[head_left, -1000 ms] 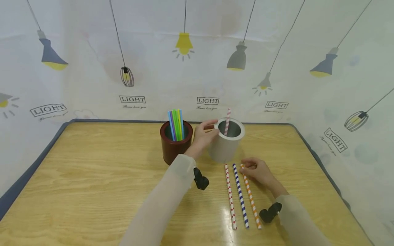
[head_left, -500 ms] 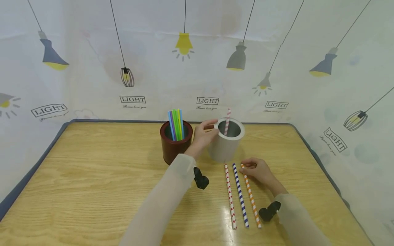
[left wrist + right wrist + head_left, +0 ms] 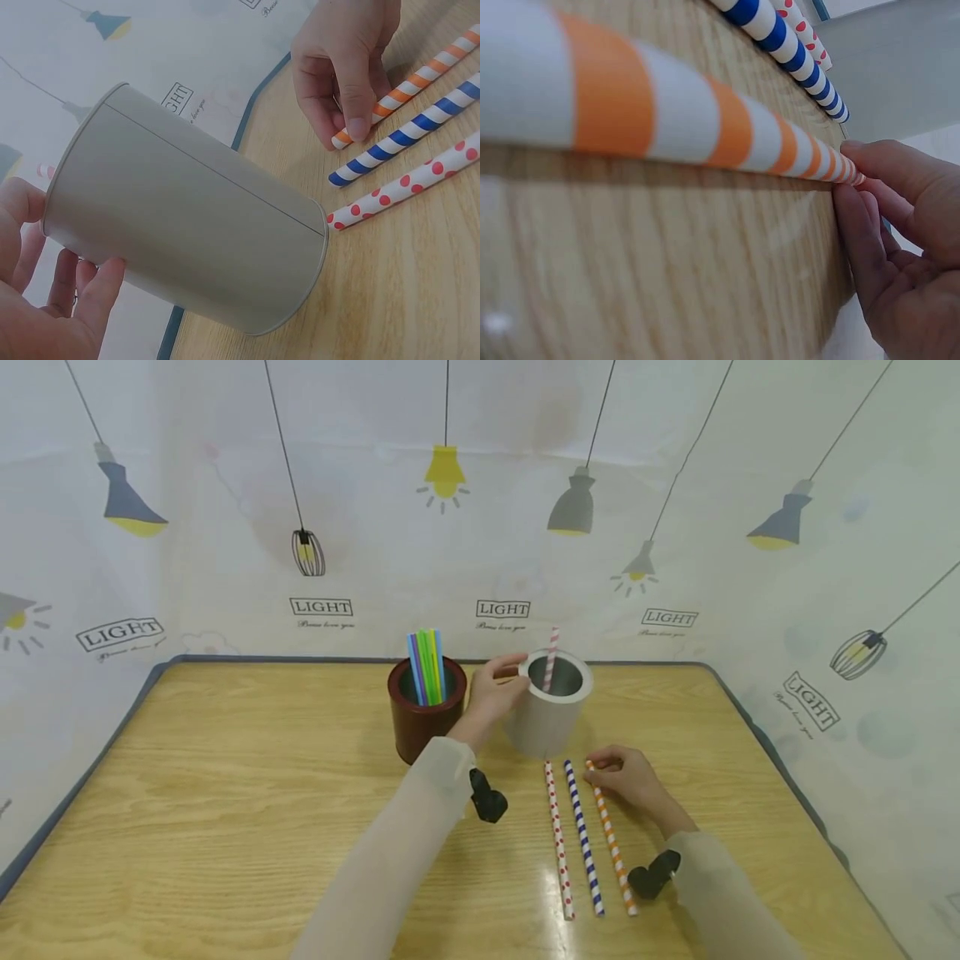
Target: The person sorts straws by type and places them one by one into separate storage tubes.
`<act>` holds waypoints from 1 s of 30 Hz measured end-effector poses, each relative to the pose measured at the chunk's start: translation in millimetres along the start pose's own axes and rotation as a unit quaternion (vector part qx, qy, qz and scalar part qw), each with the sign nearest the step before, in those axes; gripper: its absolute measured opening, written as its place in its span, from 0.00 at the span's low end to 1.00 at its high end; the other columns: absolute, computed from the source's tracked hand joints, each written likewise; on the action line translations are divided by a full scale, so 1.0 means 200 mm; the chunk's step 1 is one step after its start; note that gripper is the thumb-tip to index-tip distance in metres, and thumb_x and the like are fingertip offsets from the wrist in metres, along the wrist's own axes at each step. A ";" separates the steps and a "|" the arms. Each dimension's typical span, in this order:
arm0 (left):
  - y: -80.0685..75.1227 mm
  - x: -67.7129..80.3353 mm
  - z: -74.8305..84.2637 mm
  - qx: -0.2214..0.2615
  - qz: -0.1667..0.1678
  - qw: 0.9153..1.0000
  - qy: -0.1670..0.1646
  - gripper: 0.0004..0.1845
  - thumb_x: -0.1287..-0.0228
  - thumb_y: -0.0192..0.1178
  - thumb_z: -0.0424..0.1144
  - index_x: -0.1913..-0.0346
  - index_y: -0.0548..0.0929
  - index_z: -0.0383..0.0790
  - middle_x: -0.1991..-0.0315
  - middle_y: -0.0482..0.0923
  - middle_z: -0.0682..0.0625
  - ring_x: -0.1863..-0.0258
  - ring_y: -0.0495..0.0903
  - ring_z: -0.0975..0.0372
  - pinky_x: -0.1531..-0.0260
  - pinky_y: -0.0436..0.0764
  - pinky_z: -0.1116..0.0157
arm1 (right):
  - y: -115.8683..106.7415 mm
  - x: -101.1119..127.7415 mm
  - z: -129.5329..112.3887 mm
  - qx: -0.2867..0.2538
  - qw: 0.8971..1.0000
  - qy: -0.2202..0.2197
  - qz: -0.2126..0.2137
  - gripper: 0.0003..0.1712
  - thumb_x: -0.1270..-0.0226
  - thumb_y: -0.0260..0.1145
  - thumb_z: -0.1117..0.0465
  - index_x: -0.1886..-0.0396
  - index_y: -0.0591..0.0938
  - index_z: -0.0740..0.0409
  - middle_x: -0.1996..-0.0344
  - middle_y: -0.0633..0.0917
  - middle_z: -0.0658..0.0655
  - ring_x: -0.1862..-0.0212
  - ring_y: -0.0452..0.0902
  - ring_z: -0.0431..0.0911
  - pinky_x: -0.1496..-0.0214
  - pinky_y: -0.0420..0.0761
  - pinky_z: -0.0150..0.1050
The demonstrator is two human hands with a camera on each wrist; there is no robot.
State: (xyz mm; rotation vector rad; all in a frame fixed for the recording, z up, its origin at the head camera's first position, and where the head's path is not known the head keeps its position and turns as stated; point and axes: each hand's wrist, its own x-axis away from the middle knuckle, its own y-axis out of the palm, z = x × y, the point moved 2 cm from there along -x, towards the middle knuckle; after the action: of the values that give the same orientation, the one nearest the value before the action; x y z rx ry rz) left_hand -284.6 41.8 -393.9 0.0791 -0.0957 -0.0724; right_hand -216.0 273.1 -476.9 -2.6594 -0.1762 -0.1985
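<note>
Little has moved since the earlier frames: only a slight shift of the head view is noted, while both hands are kept where they were. The far end of the orange-striped straw [image 3: 611,839] is pinched by the curled fingers [image 3: 870,225] of the right hand [image 3: 630,778], thumb beneath and forefinger on top. Its long axis is laid along the worktop [image 3: 225,827], running from that hand back toward the person, so the pinched tip is the end nearest the grey cup [image 3: 549,703]. The cup is gripped around its left wall near the rim by the left hand [image 3: 492,693], and a pink-striped straw [image 3: 551,658] is stood inside it. Just to the left of the orange one, the blue-striped straw [image 3: 582,837] and the red-dotted straw [image 3: 558,839] are laid parallel, close but apart. Open worktop is left to the right of the right hand. A brown cup [image 3: 424,717] of coloured straws is stood just beside the left hand.
</note>
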 end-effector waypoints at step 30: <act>-0.01 -0.01 -0.01 -0.001 -0.002 1.000 0.000 0.20 0.46 0.60 0.29 0.48 0.80 0.41 0.53 0.74 0.43 0.55 0.76 0.56 0.61 0.79 0.61 | -0.19 0.00 -0.25 0.003 0.998 -0.051 0.032 0.24 0.40 0.63 0.66 0.47 0.72 0.75 0.61 0.76 0.65 0.61 0.79 0.51 0.65 0.82 0.42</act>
State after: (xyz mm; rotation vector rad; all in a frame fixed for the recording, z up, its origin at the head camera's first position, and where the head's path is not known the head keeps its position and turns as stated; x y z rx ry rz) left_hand -286.5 41.0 -395.4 0.0774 -0.0956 -0.0763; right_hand -226.9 283.7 -415.7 -2.6657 -0.1244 -0.0415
